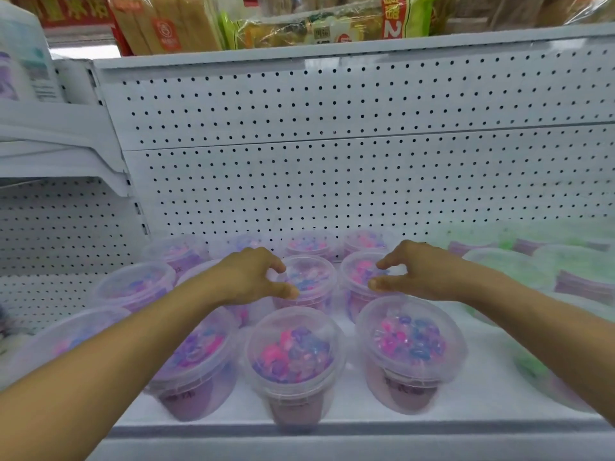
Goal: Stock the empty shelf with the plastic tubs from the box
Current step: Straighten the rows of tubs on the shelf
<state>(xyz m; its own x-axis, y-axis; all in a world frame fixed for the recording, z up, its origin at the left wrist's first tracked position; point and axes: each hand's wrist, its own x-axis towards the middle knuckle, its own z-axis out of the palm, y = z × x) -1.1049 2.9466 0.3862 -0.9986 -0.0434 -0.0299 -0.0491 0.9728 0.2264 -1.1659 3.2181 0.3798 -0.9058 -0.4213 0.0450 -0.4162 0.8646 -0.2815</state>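
2 hands over tubs on the white shelf [349, 417]

Left hand [248, 274] hovers, fingers loosely curled, above a middle tub [307, 281]; right hand [416, 271], equally loose, over its right neighbour [357, 277]; neither grips.

— Where do the tubs [293, 354] stand?
— In rows on the shelf [349, 410], before the pegboard [332, 161]; more tubs [519, 264] to their right, packets [299, 24] on the shelf above.

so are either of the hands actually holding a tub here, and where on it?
Nothing is clearly held. The left hand and right hand hover, fingers curled, over the lids of two middle-row tubs; whether the fingertips touch cannot be told.
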